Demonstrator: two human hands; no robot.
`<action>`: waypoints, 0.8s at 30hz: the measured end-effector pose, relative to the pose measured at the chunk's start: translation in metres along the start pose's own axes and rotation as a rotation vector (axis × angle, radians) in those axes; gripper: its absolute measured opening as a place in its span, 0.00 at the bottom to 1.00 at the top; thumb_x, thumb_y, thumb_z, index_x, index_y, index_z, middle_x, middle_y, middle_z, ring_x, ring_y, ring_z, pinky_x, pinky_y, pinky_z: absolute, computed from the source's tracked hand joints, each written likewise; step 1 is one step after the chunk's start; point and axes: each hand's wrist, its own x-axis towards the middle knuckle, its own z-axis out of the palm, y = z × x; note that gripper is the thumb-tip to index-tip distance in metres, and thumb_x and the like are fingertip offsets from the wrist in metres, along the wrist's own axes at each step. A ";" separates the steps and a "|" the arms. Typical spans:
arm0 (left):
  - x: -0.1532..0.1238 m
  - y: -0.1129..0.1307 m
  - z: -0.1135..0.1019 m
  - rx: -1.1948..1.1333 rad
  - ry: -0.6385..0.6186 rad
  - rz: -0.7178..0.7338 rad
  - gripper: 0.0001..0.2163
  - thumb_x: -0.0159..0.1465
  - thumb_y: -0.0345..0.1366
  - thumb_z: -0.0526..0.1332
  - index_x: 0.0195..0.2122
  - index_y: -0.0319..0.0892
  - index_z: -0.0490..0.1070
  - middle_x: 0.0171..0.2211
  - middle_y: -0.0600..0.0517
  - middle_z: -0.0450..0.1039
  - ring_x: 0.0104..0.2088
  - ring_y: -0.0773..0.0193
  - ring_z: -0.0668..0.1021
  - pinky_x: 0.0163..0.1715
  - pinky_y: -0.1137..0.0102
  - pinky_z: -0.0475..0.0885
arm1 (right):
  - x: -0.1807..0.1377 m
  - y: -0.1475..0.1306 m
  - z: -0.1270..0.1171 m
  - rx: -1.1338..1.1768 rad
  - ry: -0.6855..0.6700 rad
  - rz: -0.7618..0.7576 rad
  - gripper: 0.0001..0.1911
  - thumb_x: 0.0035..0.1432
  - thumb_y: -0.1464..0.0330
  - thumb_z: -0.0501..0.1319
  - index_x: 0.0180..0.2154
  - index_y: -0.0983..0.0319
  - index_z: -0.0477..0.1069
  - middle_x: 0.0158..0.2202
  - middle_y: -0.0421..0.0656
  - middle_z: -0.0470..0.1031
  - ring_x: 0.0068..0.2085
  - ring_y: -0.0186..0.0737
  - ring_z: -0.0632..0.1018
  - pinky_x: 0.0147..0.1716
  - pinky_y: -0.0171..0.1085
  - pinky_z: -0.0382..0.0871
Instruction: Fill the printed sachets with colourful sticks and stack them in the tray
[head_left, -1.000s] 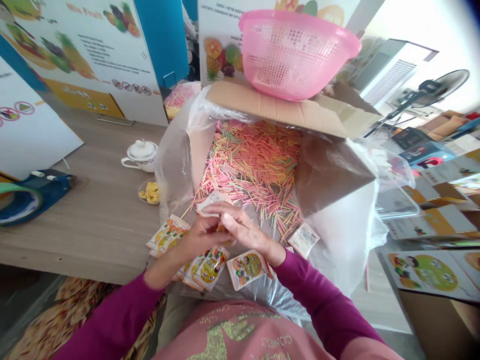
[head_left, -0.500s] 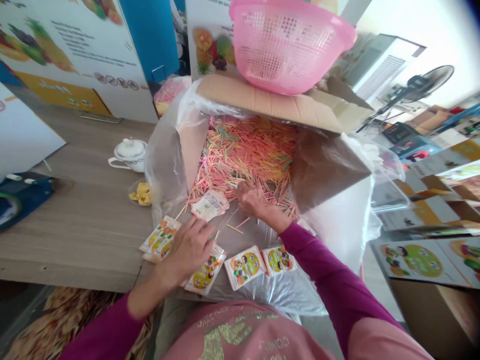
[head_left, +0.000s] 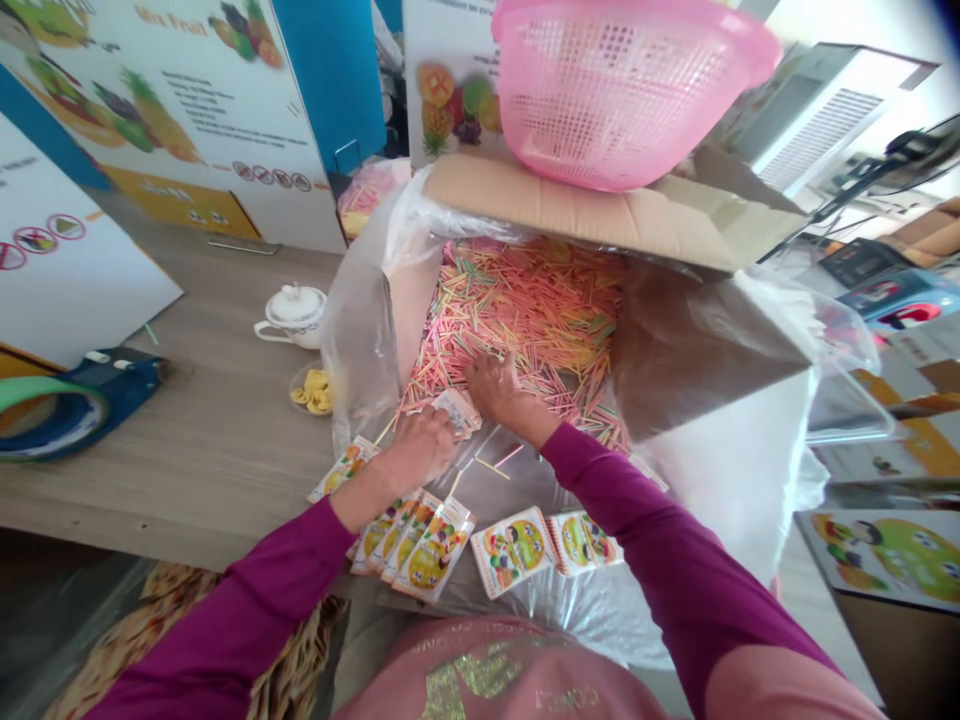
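Wood-grain table [head_left: 225, 440] reaches left of the fingers; printed cartons [head_left: 247, 110] stand past them, pink basket [head_left: 622, 110] directly beyond. Coloured sticks [head_left: 540, 300] lie in the plastic-lined box [head_left: 577, 215], from the right fingertips to well past them. Sticks look light, thin, stiff, probably brittle; best taken as a small bundle around the middle, gentle squeeze. Pale packets [head_left: 459, 412], stacked between both hands' fingers, look light and bendy, maybe slippery; hold by the edges. Right hand [head_left: 495, 388]: fingers bent, down at the sticks' near side; tips partly hidden, can't tell if any are gripped. Left hand [head_left: 425, 443]: fingers curled, close together, seemingly touching the pale packets' left edge; pinch or rest, can't tell. Few loose sticks [head_left: 495, 468] just nearer than the right fingers. Fanned printed packets [head_left: 435, 550] sit nearer than the left fingers; small dish [head_left: 313, 392] with yellow pieces, left of them.
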 end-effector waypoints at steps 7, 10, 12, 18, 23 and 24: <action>-0.004 -0.008 -0.005 -0.024 0.038 0.035 0.07 0.66 0.30 0.62 0.36 0.40 0.81 0.39 0.42 0.81 0.43 0.50 0.81 0.47 0.59 0.76 | -0.014 0.021 -0.018 0.112 -0.057 0.237 0.24 0.69 0.76 0.53 0.64 0.70 0.70 0.39 0.58 0.83 0.40 0.52 0.85 0.57 0.56 0.72; -0.002 -0.006 -0.007 -0.060 0.063 0.014 0.09 0.70 0.34 0.61 0.38 0.40 0.81 0.39 0.42 0.81 0.44 0.50 0.81 0.51 0.57 0.75 | -0.022 0.029 -0.014 0.111 -0.079 0.293 0.24 0.72 0.71 0.56 0.65 0.72 0.69 0.38 0.58 0.84 0.39 0.51 0.86 0.45 0.44 0.76; 0.001 -0.004 -0.006 -0.084 0.072 0.006 0.10 0.71 0.35 0.61 0.40 0.39 0.82 0.40 0.41 0.81 0.45 0.49 0.81 0.54 0.55 0.74 | -0.025 0.030 -0.008 0.104 -0.096 0.314 0.25 0.73 0.64 0.58 0.65 0.70 0.70 0.39 0.59 0.85 0.41 0.52 0.87 0.40 0.39 0.74; 0.001 -0.007 -0.006 0.015 0.142 0.043 0.10 0.72 0.30 0.59 0.38 0.42 0.81 0.42 0.41 0.80 0.50 0.49 0.78 0.54 0.56 0.73 | -0.028 0.031 -0.003 0.140 -0.102 0.336 0.20 0.74 0.62 0.57 0.59 0.62 0.77 0.45 0.57 0.87 0.45 0.52 0.87 0.40 0.38 0.70; -0.008 -0.013 -0.002 0.030 0.091 0.038 0.11 0.74 0.32 0.58 0.41 0.41 0.81 0.43 0.42 0.80 0.52 0.50 0.78 0.56 0.57 0.74 | -0.030 0.043 -0.001 0.264 0.015 0.339 0.18 0.72 0.67 0.55 0.56 0.60 0.79 0.46 0.54 0.87 0.47 0.48 0.85 0.46 0.38 0.69; -0.009 -0.014 -0.001 0.016 0.084 0.029 0.11 0.73 0.31 0.58 0.41 0.41 0.81 0.44 0.42 0.81 0.53 0.50 0.78 0.56 0.57 0.74 | -0.031 0.045 0.002 0.340 0.067 0.329 0.17 0.72 0.67 0.55 0.53 0.60 0.80 0.46 0.53 0.87 0.46 0.48 0.85 0.45 0.38 0.68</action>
